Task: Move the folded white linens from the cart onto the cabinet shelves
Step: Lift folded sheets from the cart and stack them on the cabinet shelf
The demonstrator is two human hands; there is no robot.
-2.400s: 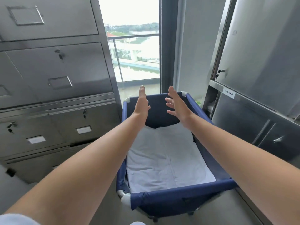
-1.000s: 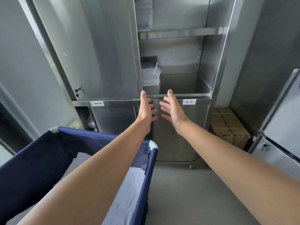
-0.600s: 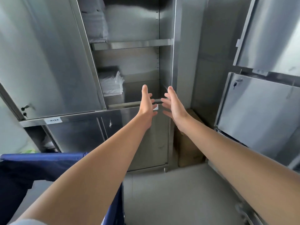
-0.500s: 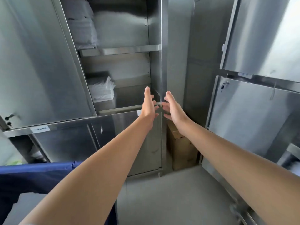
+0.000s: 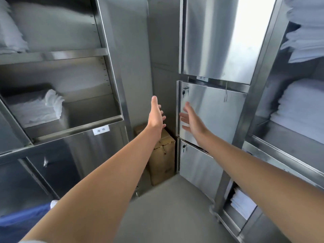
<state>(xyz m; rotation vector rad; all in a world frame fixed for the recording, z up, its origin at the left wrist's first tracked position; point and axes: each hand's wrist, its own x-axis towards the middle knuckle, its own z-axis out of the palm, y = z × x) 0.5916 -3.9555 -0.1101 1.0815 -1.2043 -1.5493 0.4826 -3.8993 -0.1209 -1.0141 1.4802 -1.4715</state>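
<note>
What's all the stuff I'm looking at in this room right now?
cabinets: two, steel, left and right
towels: one folded pile, white, lower left shelf
linens: several stacks, white, right cabinet shelves
box: one, brown cardboard, on the floor in the corner
label: one, white, under the left shelf
keys: two, dark, in the right cabinet door locks
cart: one, blue, bottom left corner
hands: left hand and right hand, empty, fingers straight, held out ahead

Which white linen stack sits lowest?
The stack in the right cabinet's bottom compartment, near the floor; the other stacks lie on higher shelves.
</note>
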